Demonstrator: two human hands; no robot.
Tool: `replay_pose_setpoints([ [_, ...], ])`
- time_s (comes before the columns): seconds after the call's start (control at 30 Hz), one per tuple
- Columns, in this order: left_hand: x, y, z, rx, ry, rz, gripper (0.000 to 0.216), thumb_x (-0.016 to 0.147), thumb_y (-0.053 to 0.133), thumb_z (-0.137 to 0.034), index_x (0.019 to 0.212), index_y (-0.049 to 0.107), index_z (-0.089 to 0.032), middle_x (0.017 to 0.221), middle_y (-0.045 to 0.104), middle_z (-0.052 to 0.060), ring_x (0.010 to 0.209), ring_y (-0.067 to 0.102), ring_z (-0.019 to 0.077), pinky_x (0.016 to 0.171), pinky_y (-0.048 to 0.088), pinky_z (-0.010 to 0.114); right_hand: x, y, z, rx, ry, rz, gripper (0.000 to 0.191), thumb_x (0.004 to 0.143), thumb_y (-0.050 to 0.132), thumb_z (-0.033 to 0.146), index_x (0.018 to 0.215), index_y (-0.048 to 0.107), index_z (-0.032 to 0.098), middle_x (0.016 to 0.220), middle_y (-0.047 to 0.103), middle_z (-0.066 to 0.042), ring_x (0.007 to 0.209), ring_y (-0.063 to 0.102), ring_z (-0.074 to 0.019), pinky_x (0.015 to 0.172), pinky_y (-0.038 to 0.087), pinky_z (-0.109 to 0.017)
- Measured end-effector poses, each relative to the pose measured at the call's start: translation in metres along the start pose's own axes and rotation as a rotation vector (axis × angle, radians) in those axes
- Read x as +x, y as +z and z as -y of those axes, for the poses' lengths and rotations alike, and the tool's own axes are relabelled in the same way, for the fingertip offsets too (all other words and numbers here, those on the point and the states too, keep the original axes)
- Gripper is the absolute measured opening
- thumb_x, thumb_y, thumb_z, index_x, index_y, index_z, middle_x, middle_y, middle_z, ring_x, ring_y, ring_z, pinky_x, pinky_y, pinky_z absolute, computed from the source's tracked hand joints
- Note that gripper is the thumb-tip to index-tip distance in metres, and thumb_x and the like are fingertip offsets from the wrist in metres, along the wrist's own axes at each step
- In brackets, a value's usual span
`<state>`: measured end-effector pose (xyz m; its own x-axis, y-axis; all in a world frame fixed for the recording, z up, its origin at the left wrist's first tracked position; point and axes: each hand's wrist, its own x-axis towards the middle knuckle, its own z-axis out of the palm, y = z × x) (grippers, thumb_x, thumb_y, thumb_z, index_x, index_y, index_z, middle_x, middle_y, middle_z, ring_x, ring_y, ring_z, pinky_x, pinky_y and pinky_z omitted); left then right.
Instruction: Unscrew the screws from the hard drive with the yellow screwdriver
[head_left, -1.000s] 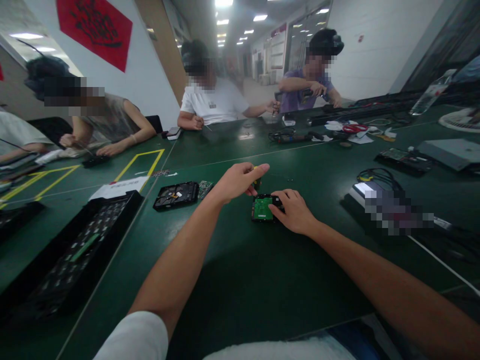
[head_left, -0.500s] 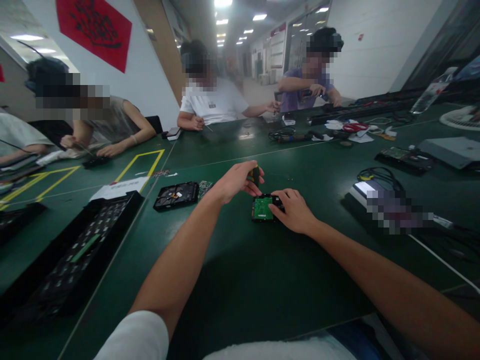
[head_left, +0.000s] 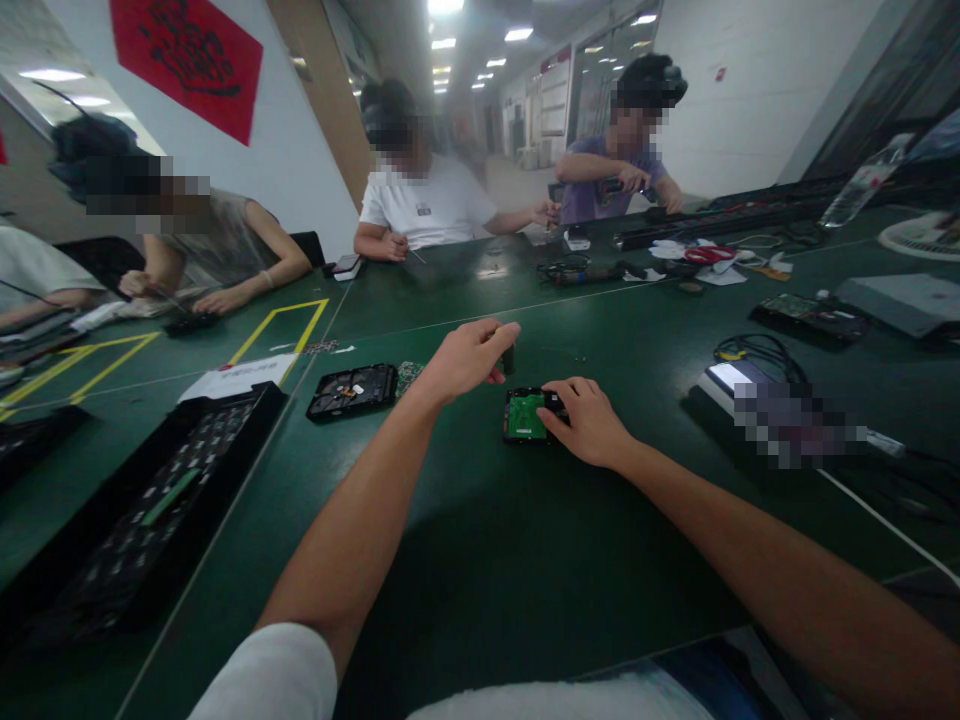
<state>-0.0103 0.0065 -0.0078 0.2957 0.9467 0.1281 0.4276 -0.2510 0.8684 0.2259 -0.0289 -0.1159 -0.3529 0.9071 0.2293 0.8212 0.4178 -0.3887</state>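
HDD (head_left: pixel 523 416) is laid PCB-side up (green board showing) on the tabletop (head_left: pixel 480 570), centre of view, just ahead of both arms. It's braced by the right hand (head_left: pixel 589 421), fingers held together and curled over the HDD's right edge, wrist low to the tabletop.

Screwdriver (head_left: pixel 508 358) is pinched by the left hand (head_left: pixel 466 360), thumb + fingers closed round the dark handle. It's held roughly upright just above the HDD's far edge. Tip can't be made out, so contact w/ a screw can't be confirmed.

Step, as judged: board screws are being worked, w/ the driver poised over one near the far edge. No loose screws can be made out beside the HDD at this res.

Next move, as judged, calls for:
- tip seated square in the screw head
- pressure applied straight down the shaft
- HDD pinned flat so it isn't spun on the tabletop

Small screws could easily be lost on the dark green surface.

Nearby: 2nd drive (head_left: pixel 352 389) w/ lid off is lying left of the left hand, apart from it. Black tray (head_left: pixel 150 500) is set further left. Co-workers are seated across, hands on their own work.
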Motion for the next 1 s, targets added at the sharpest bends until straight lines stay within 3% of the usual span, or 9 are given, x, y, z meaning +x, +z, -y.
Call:
replay_pose_setpoints([
  [0.13, -0.003, 0.006, -0.007, -0.136, -0.004, 0.109, 0.034, 0.106, 0.057, -0.051, 0.099, 0.066, -0.019, 0.088, 0.071, 0.004, 0.059, 0.072, 0.0140, 0.052, 0.054, 0.023, 0.000, 0.002, -0.002, -0.020, -0.003, -0.018, 0.046, 0.105, 0.049, 0.055, 0.140, 0.059, 0.027, 0.133, 0.061, -0.015, 0.126, 0.054, -0.0353, 0.107, 0.047, -0.054],
  [0.3, -0.004, 0.009, -0.011, -0.276, -0.059, 0.123, 0.027, 0.107, 0.051, -0.040, 0.103, 0.066, -0.017, 0.104, 0.076, 0.009, 0.059, 0.072, 0.0130, 0.054, 0.056, 0.024, 0.000, 0.005, -0.005, -0.008, -0.008, -0.019, 0.046, 0.104, 0.050, 0.055, 0.140, 0.059, 0.028, 0.134, 0.061, -0.014, 0.127, 0.054, -0.0349, 0.106, 0.046, -0.053],
  [0.63, -0.004, 0.005, -0.008, -0.382, -0.102, 0.138, 0.034, 0.108, 0.042, -0.040, 0.104, 0.066, -0.017, 0.097, 0.076, 0.009, 0.065, 0.076, 0.0181, 0.063, 0.061, 0.029, 0.000, 0.002, -0.002, -0.012, -0.008, -0.014, 0.048, 0.105, 0.050, 0.055, 0.143, 0.058, 0.027, 0.133, 0.061, -0.014, 0.126, 0.055, -0.0346, 0.107, 0.047, -0.052],
  [0.83, -0.003, 0.000, -0.008, -0.201, -0.066, 0.063, 0.030, 0.108, 0.047, -0.037, 0.098, 0.066, -0.015, 0.093, 0.074, 0.008, 0.062, 0.073, 0.0147, 0.056, 0.056, 0.024, 0.000, 0.003, -0.003, -0.008, -0.004, 0.001, 0.048, 0.105, 0.049, 0.056, 0.142, 0.058, 0.027, 0.134, 0.061, -0.015, 0.127, 0.054, -0.0354, 0.106, 0.047, -0.053],
  [1.0, -0.002, 0.002, -0.005, -0.099, 0.007, 0.049, 0.032, 0.105, 0.059, -0.047, 0.094, 0.063, -0.018, 0.083, 0.068, 0.004, 0.061, 0.072, 0.0151, 0.054, 0.055, 0.023, 0.000, 0.004, -0.003, -0.010, -0.004, -0.011, 0.048, 0.105, 0.049, 0.056, 0.142, 0.058, 0.027, 0.135, 0.061, -0.016, 0.128, 0.054, -0.0359, 0.107, 0.046, -0.053],
])
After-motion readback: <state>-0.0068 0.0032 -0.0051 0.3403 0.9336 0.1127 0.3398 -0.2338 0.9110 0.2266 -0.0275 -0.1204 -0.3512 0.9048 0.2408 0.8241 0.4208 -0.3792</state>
